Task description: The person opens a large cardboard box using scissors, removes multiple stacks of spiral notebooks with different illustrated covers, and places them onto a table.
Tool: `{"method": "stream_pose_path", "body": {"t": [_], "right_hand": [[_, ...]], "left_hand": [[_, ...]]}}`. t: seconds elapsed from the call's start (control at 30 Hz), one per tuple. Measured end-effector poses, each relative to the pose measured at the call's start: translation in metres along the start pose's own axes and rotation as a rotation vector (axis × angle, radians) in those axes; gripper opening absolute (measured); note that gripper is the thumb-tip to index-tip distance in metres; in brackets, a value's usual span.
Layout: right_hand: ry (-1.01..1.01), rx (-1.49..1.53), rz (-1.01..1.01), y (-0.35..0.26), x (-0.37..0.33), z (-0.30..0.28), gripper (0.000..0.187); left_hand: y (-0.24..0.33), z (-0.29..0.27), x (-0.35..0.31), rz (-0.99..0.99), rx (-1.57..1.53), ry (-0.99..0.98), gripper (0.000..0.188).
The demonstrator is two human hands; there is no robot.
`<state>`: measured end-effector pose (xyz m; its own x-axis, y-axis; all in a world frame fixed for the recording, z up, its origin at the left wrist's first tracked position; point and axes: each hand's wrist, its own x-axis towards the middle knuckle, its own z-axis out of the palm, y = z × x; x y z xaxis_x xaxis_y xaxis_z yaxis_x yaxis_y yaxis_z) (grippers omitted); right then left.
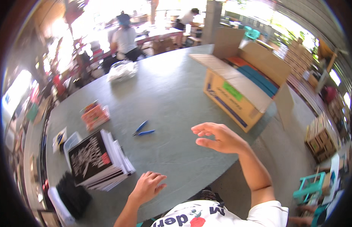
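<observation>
My left hand (148, 186) is low over the near side of the grey-green table (172, 102), fingers loosely apart and nothing in them. Just left of it stands a stack of black-covered booklets (96, 159) with white page edges. Raised over the table's right part, my right hand (217, 137) has its fingers stretched and its thumb apart, holding nothing. Between the booklets and that hand lie blue-handled pliers (143, 128), their handles spread. Beyond my right hand is an open cardboard box (232, 94) with teal and orange items (257, 80) inside.
Left of the pliers lies a clear packet of orange-red items (95, 115). A clear plastic bundle (123, 70) sits at the far edge, a black bundle (73, 195) at the near left. Two people (125, 39) work at the back. A green stool (309, 186) and stacked cartons (322, 138) stand right.
</observation>
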<state>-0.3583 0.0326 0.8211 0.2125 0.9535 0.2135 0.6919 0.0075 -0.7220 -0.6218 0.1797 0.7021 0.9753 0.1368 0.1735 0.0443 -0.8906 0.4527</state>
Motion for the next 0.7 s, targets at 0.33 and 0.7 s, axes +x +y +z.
{"method": "stream_pose_path", "body": {"t": [0.33, 0.7], "right_hand": [[0.559, -0.159, 0.225, 0.089, -0.129, -0.261, 0.028], [-0.154, -0.663, 0.919, 0.320, -0.023, -0.382, 0.078]], "left_hand": [[0.100, 0.002, 0.208, 0.104, -0.213, 0.333, 0.024], [-0.029, 0.123, 0.234, -0.634, -0.139, 0.410, 0.039]]}}
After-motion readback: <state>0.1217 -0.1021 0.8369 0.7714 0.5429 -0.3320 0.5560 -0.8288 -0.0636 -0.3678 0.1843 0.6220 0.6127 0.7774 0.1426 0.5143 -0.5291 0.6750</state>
